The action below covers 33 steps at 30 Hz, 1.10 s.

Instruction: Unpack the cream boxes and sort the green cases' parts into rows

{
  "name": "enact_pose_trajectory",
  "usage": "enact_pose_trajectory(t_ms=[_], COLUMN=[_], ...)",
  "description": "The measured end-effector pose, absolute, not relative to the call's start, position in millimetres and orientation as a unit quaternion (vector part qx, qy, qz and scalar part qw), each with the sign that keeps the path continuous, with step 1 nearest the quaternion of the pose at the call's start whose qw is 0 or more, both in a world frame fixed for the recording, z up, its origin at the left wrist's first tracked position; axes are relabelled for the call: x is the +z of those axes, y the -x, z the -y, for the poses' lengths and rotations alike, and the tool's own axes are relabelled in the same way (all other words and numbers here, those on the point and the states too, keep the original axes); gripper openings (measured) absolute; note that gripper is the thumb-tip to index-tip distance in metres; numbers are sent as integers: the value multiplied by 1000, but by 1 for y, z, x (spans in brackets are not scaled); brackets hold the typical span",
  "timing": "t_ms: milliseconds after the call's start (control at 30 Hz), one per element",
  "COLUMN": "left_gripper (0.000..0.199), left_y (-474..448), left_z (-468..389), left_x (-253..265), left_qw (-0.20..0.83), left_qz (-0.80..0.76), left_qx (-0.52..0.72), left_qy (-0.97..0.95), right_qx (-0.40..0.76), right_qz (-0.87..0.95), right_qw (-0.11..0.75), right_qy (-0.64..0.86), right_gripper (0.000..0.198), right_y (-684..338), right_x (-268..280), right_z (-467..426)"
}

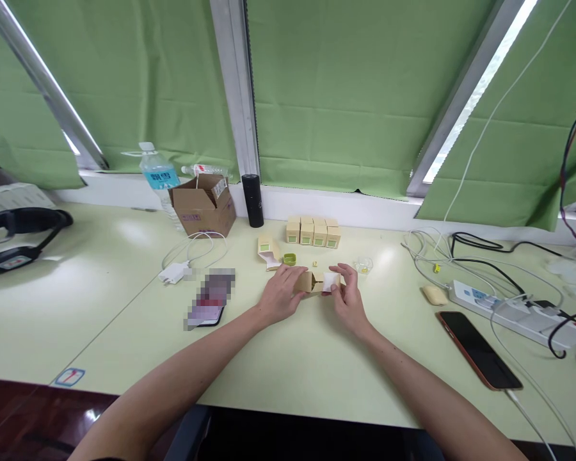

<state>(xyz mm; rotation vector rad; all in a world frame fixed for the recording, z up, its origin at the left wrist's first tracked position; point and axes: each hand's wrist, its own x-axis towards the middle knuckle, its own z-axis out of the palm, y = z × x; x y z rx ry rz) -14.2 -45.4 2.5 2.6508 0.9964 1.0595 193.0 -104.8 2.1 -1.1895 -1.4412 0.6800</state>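
Observation:
Between my two hands lies a small tan cardboard box (306, 282) on its side, its flaps spread. My left hand (281, 294) grips the box's left end. The fingers of my right hand (348, 296) pinch a white-lined flap (331, 282) at the right end. Just behind stands a small green container (289, 259), beside another opened tan box (267, 251) with its pale inside showing. A tiny yellow piece (315, 264) and a clear plastic piece (363, 264) lie beyond my right hand. What the held box contains is hidden.
Several closed tan boxes (313, 232) stand in a row at the back, right of a black cylinder (253, 200). A brown carton (204, 205) and water bottle (160, 179) are back left. Phones (480, 349), a power strip (509, 314) and cables occupy the right; a charger (173, 273) lies left.

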Motion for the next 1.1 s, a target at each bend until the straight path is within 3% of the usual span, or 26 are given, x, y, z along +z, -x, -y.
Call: enact_pose_trajectory(t_ms=[433,733,967,1100], left_gripper=[34,66,73,71], left_y=[9,9,9,8], left_z=[49,49,48,47], left_x=[16,12,-1,-6], left_qw=[-27,17,68,95], left_qz=[-340,-342,-337,-312], left_qx=[255,272,293,325], left_qy=[-905,-899,-892,-888], right_qx=[196,-73,-103,-125], right_qz=[535,680,758,783], right_qw=[570,498,462,441], right_qy=[593,532,450,420], right_gripper=[35,34,50,48], right_y=[-210,-215,-210,-205], right_x=[1,-4,-4,0], right_z=[90,87,91,97])
